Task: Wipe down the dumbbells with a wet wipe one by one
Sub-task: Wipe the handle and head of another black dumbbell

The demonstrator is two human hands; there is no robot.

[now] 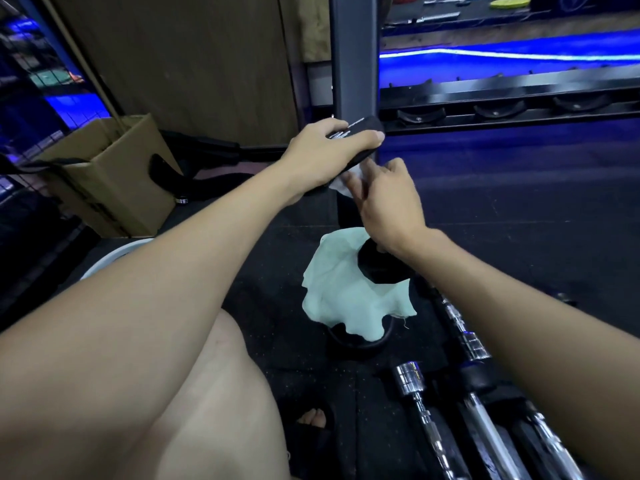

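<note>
My left hand (330, 152) grips a black dumbbell (363, 128) by one end, held up in front of the rack post. Just below it my right hand (384, 199) presses a white wet wipe (346, 183) against the dumbbell's underside. On the floor under my right wrist another black dumbbell (381, 268) rests on a pale green cloth (346, 289).
A dark rack (502, 112) with cradles runs along the right, its post (353, 57) rising behind my hands. Chrome bars (474, 344) lie on the floor at the lower right. A cardboard box (114, 174) stands at the left, a white basin rim (117, 252) beside my left arm.
</note>
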